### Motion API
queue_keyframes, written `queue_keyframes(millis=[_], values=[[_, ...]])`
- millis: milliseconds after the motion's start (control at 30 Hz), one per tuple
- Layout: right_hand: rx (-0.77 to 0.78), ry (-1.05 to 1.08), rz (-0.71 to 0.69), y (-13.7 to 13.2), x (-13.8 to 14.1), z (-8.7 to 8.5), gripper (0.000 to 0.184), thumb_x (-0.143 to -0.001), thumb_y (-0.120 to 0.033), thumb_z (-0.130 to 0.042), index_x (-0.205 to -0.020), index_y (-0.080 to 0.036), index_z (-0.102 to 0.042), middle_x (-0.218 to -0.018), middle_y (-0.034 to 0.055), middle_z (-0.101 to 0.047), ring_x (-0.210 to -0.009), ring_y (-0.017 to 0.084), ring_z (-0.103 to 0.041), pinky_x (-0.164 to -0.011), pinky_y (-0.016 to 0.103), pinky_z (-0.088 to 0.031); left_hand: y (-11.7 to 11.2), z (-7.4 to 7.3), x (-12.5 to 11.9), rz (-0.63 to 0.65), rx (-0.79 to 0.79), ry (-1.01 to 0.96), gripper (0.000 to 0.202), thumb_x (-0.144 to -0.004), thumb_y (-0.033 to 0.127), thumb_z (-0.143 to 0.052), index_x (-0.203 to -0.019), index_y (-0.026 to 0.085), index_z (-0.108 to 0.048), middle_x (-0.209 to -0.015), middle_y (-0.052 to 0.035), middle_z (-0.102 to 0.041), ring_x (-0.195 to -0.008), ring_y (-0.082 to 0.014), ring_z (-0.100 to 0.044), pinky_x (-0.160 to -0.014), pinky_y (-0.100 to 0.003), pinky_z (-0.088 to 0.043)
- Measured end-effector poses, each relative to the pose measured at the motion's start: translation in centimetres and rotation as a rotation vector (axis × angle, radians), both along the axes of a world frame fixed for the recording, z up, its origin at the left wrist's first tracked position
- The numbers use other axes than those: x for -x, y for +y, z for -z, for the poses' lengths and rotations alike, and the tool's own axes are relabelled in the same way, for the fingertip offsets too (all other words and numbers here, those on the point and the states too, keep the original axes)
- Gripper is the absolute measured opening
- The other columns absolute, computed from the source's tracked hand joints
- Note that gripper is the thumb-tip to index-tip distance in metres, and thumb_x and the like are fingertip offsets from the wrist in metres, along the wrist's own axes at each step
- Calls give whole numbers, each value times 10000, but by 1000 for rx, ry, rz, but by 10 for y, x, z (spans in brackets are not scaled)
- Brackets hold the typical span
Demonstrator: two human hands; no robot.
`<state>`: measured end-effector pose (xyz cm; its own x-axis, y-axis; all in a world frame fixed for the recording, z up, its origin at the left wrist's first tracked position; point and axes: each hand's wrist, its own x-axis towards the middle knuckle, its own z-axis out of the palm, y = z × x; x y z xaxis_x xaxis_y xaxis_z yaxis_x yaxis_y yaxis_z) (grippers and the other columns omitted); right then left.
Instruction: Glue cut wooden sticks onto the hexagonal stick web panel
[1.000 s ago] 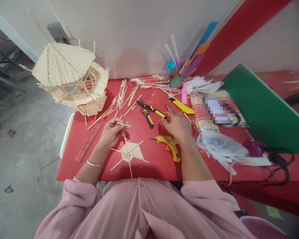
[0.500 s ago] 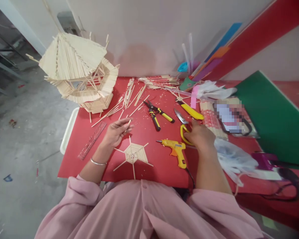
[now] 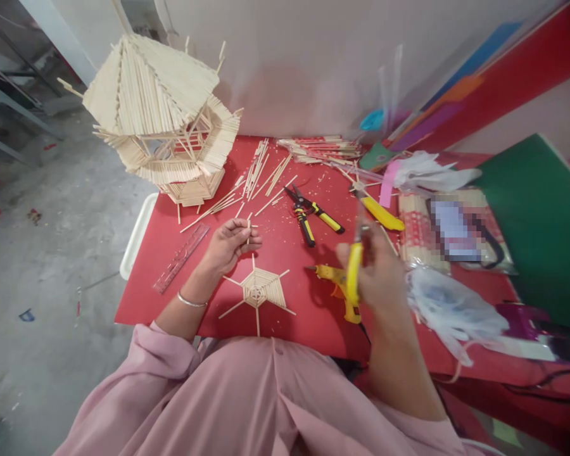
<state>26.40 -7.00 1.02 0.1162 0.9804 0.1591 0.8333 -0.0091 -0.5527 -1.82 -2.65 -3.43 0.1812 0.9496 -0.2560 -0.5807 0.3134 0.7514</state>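
Note:
My left hand [image 3: 228,244] is closed in a pinch on a thin wooden stick [image 3: 248,232], just above a flat hexagonal web of sticks [image 3: 260,289] lying on the red table [image 3: 285,253]. My right hand [image 3: 380,273], blurred by motion, is raised off the table and grips yellow-handled scissors [image 3: 354,273] with the blades pointing up. A yellow glue gun [image 3: 335,283] lies under and left of that hand.
A tall stick-built house model [image 3: 164,120] stands at the table's back left corner. Loose sticks [image 3: 259,177], black-and-yellow cutters [image 3: 310,215], a yellow utility knife [image 3: 382,214], a ruler [image 3: 181,257], stick bundles [image 3: 415,228], plastic bags [image 3: 449,304] and a green board [image 3: 541,221] lie around.
My right hand went from resting near the cutters to the yellow scissors, took hold of them and lifted them. My left hand kept its stick. The camera view shifted.

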Motion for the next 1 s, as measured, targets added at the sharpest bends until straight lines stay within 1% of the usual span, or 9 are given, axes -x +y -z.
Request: queue_keyframes(millis=[67,167,233,300,433,500,600,767,1000], values=[[-10,59,-127,-6,29,3,624,-932,-581,-550,-1425,-199,-539,-1061,112,-677,-927,266,-648,-853,433,-534,-1,1,0,-3,-14,31,410,-661,317,-938,-896,169,-637,-768,-5,-757,-688,-161,-755,-661,-268,-630],[11,60,-285,-7,66,11,572,-969,-539,-507,-1394,-160,-562,-1065,140,-684,-962,283,-647,-864,439,-533,-3,2,-2,-26,-45,105,427,-670,337,-927,-978,170,-682,-787,-19,-769,-683,-147,-744,-676,-259,-609],[8,-2,-311,-5,82,17,563,-980,-540,-486,-1372,-146,-575,-1100,166,-681,-1011,311,-637,-888,459,-521,-4,3,-6,-55,-76,155,416,-659,339,-924,-978,163,-722,-785,-31,-773,-674,-134,-730,-662,-240,-583],[-6,-75,-307,-3,93,20,562,-980,-550,-484,-1356,-145,-587,-1114,177,-673,-1040,330,-626,-893,462,-508,-4,2,-9,-93,-107,202,363,-633,335,-925,-900,158,-753,-746,-29,-764,-640,-120,-703,-615,-215,-547],[-23,-155,-302,-1,103,20,533,-976,-550,-507,-1317,-154,-613,-1097,172,-658,-1036,328,-620,-868,428,-493,-6,1,-14,-182,-156,302,238,-624,329,-890,-754,169,-771,-660,-9,-731,-589,-118,-659,-592,-229,-540],[-17,-173,-301,-1,106,20,523,-976,-544,-514,-1315,-159,-616,-1091,168,-652,-1037,325,-618,-854,414,-487,-7,1,-14,-219,-176,358,177,-653,313,-852,-739,177,-779,-659,-11,-736,-597,-129,-664,-597,-238,-546],[21,-183,-297,-1,110,19,522,-979,-525,-519,-1347,-165,-602,-1093,164,-650,-1051,325,-612,-827,395,-475,-9,0,-14,-231,-207,442,111,-701,278,-796,-752,179,-790,-669,-21,-745,-617,-139,-676,-598,-234,-545],[79,-189,-279,1,115,19,516,-987,-508,-516,-1375,-176,-590,-1102,159,-655,-1049,314,-612,-821,377,-458,-11,-4,-14,-227,-265,507,115,-763,277,-729,-777,186,-799,-709,-25,-761,-671,-155,-704,-660,-253,-581],[134,-172,-270,1,119,15,535,-990,-543,-498,-1386,-193,-581,-1113,160,-654,-1032,313,-616,-771,365,-441,-15,-12,-14,-247,-296,552,126,-794,233,-687,-771,204,-807,-719,-8,-766,-692,-152,-711,-700,-245,-590]])
